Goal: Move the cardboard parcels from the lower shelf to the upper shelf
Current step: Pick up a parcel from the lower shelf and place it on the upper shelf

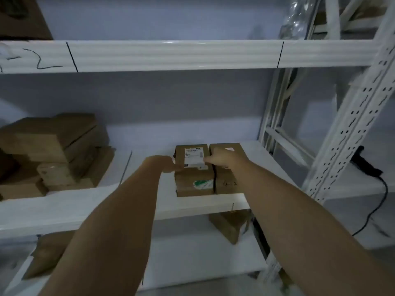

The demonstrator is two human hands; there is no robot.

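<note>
A cardboard parcel with a white label [193,155] lies on top of another parcel bearing a green sticker [194,185], on the middle shelf [192,204]. My left hand [164,164] presses against the labelled parcel's left side. My right hand [220,157] grips its right edge, fingers over the label. Right beside them stands a second stack of parcels [226,178], touching the first. The upper shelf [171,55] runs across the top of the view, its visible middle part bare.
A pile of several cardboard parcels [53,150] fills the left of the middle shelf. More boxes [230,227] sit on the shelf below. A perforated white upright [350,129] stands at the right, with a black cable [376,201] behind it.
</note>
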